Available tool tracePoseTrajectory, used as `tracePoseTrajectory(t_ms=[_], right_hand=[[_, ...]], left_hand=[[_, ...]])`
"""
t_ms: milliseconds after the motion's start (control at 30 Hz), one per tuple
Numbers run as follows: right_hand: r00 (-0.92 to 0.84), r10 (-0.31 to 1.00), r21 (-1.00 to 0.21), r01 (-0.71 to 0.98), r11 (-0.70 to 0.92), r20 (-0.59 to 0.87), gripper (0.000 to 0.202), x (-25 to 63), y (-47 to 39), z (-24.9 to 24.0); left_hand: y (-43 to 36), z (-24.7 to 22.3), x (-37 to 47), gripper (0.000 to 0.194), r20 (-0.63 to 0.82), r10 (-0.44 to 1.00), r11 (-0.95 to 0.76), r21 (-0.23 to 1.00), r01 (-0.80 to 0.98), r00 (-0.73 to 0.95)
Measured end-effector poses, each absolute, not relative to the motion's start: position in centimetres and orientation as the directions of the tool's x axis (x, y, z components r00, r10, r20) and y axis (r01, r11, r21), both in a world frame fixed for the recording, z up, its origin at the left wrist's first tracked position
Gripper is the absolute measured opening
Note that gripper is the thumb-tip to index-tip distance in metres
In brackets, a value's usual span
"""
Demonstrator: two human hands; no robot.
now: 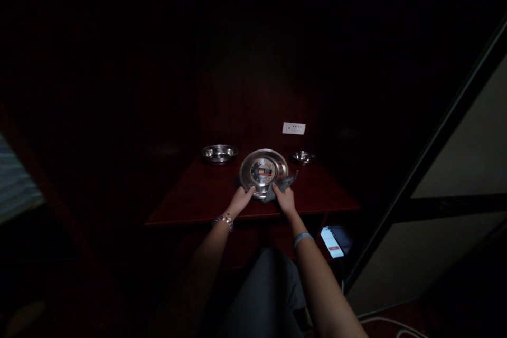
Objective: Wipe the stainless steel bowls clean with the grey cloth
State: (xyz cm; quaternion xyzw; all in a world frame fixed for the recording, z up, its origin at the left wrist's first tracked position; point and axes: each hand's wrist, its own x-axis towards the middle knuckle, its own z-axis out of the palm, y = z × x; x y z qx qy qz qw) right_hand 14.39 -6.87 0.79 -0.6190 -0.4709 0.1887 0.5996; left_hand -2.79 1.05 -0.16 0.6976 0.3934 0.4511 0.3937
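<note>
A round steel plate [257, 166] with a dark and orange label in its middle is tilted up over the dark red desk [190, 200]. My left hand [241, 200] grips its lower left rim, thumb on the face. At the lower right rim, my right hand [284, 200] holds a grey cloth [279, 188] against the plate. Fingers of both hands are partly hidden behind the plate and cloth.
Behind the plate stand a steel bowl [219, 153] on the left and a smaller one [303, 158] on the right. A white socket panel [293, 128] is on the back wall. Below the desk's right edge, a lit phone [331, 242] shows.
</note>
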Motion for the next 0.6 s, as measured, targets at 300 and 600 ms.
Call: tracePoseTrajectory(t_ms=[300,600], right_hand=[[0.477,0.812,-0.921,0.345,0.178,0.336,0.037,14.67,-6.49,0.37],[0.506,0.818,-0.946,0.298,0.130,0.272,0.042,14.52,-6.64,0.59]], left_hand=[[1.37,-0.54,-2.83,0.038,0.345,0.892,-0.407,0.894,0.185,0.291],[0.60,-0.01,-3.09,0.037,0.348,0.882,-0.432,0.867,0.248,0.318]])
